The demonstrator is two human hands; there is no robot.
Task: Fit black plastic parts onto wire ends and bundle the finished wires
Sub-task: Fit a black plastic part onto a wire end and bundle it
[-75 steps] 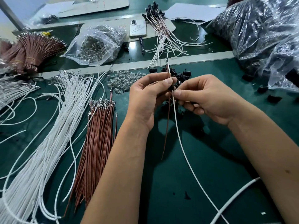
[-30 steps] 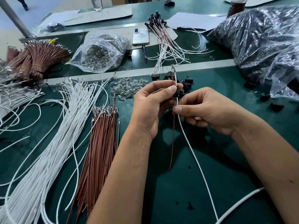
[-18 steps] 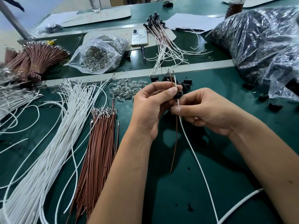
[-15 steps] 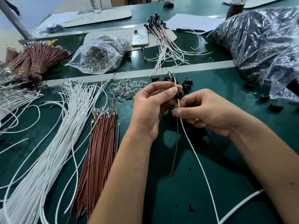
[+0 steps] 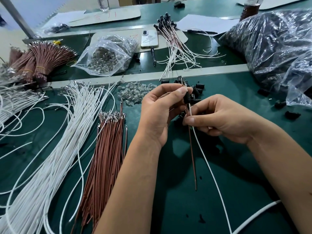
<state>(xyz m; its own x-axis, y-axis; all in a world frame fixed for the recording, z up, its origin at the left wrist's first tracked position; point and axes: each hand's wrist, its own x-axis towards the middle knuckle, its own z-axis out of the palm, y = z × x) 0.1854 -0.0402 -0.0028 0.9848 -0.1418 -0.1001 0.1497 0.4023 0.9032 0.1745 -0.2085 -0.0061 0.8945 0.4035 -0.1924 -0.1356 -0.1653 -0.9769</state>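
My left fingers [image 5: 183,90] pinch the black part [image 5: 187,98], my right fingers [image 5: 190,119] pinch both wires [image 5: 190,110] just below it; if either pinch slackens, the terminals could back out.

Dark green worktable [image 5: 194,208] filling the view, pale metal strip [image 5: 211,71] across it, slanted grey post [image 5: 18,19] beyond the strip at far left, light floor behind the post
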